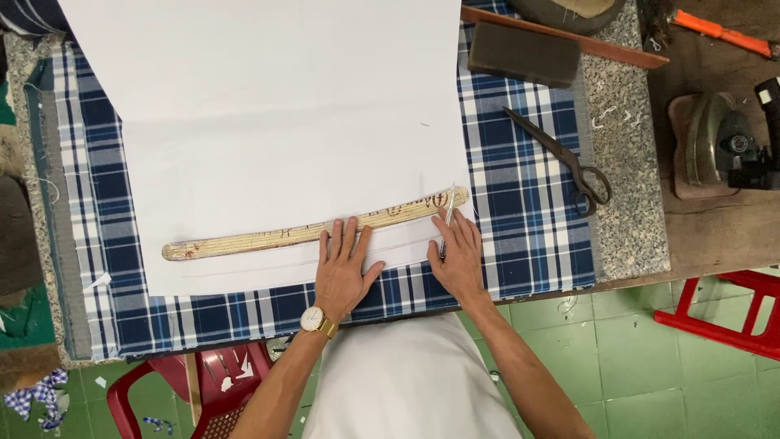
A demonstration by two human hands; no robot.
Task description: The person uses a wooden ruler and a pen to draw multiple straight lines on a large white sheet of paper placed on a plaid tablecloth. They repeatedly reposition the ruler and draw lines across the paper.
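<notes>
A long, curved wooden ruler (313,231), pale yellow with worn dark markings, lies across a large sheet of white paper (268,106) spread over blue-and-white plaid cloth (520,203). The left hand (341,272) rests flat with its fingers (340,237) spread open, their tips touching the ruler's lower edge near its middle, pressing paper and ruler down. The right hand (457,256) is closed around a thin pencil (447,213), which stands up from between the fingers, its tip at the ruler's right end. Faint drawn lines run on the paper just below the ruler, under both hands. Black scissors (561,154) lie well right of the right fingers.
</notes>
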